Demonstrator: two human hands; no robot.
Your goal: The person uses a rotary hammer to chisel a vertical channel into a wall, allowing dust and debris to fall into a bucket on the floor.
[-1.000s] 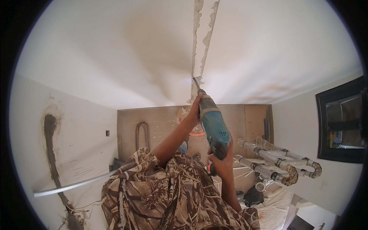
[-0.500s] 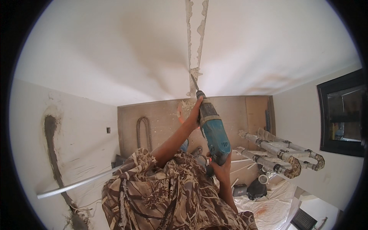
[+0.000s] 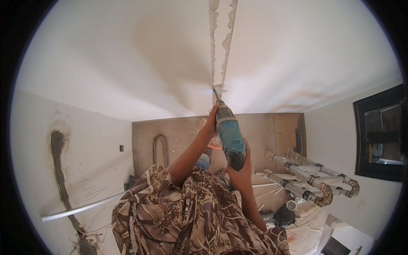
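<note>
A teal and black rotary hammer (image 3: 231, 135) points away from me at a white wall (image 3: 170, 59). Around its front end, just behind the chuck, my left hand (image 3: 211, 124) is closed. At the rear, my right hand (image 3: 241, 172) wraps round the handle, which the tool's body partly hides. The narrow metal bit (image 3: 216, 94) reaches the rough lower part of a chipped channel (image 3: 229, 32) in the wall. Two jagged cut lines run up from there, with a strip of white plaster between them. Whether the tip touches cannot be made out.
A folded metal ladder (image 3: 304, 174) with taped, padded ends stands at the right, near a dark-framed window (image 3: 380, 131). Rubble (image 3: 204, 123) lies at the wall's foot. A long metal profile (image 3: 80, 207) crosses at left. Plastic sheeting (image 3: 306, 229) covers floor at lower right.
Both hands have pushed the rotary hammer slightly forward and to the left, and its rear end has risen. The bit appears shorter against the channel. My view has tilted a little upward.
</note>
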